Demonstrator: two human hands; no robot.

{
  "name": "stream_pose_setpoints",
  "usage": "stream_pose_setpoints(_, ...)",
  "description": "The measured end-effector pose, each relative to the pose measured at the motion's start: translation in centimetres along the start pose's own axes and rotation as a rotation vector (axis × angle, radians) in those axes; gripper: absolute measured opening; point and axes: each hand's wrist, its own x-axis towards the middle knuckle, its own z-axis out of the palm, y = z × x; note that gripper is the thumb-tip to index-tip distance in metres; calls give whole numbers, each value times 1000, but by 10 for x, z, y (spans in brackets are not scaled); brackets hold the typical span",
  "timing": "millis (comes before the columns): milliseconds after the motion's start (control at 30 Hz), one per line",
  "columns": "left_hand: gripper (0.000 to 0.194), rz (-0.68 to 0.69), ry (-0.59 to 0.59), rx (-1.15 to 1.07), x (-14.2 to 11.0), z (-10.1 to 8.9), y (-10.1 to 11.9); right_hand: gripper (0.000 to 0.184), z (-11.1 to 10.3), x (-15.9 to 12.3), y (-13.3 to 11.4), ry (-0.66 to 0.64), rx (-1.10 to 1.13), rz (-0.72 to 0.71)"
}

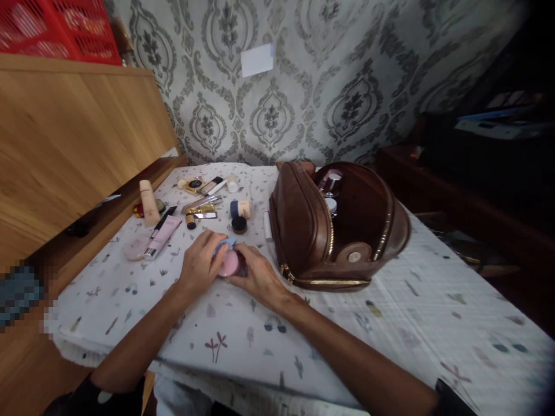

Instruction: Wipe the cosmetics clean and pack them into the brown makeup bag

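Both hands meet over a round pink compact (pixel 229 264) lying on the patterned tablecloth (pixel 243 341). My left hand (pixel 200 263) curls over its left side, fingers pressed on a small blue cloth (pixel 222 245) against the compact. My right hand (pixel 258 271) grips the compact from the right, fingers closed around it. Just to the right, a brown leather cosmetic bag (pixel 329 231) stands unzipped with jars visible inside.
Several cosmetics lie beyond the hands: a pink tube (pixel 162 236), a beige bottle (pixel 148 202), gold-capped lipsticks (pixel 202 208), a small dark pot (pixel 239 224), a white stick (pixel 267 225). A wooden cabinet (pixel 73 133) flanks the left; dark furniture (pixel 477 190) stands right.
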Motion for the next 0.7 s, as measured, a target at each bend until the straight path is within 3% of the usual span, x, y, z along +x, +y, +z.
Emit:
stream_pose_setpoints(133, 24, 82, 11, -34, 0, -1, 3, 47, 0, -1, 0, -44, 91, 59)
stream_pose_setpoints(333, 18, 316, -20, -132, 0, -5, 1, 36, 4, 0, 0, 34, 153, 121)
stream_pose_setpoints(433, 15, 366, -45, -214, 2, -10, 5, 34, 4, 1, 0, 69, 101, 151)
stream_pose_setpoints(567, 20, 317, -26, -325, 5, -14, 11, 37, 3, 1, 0, 70, 74, 176)
stream_pose_setpoints(700, 31, 124, 29, -336, 5, -11, 5, 42, 1, 1, 1, 74, 143, 145)
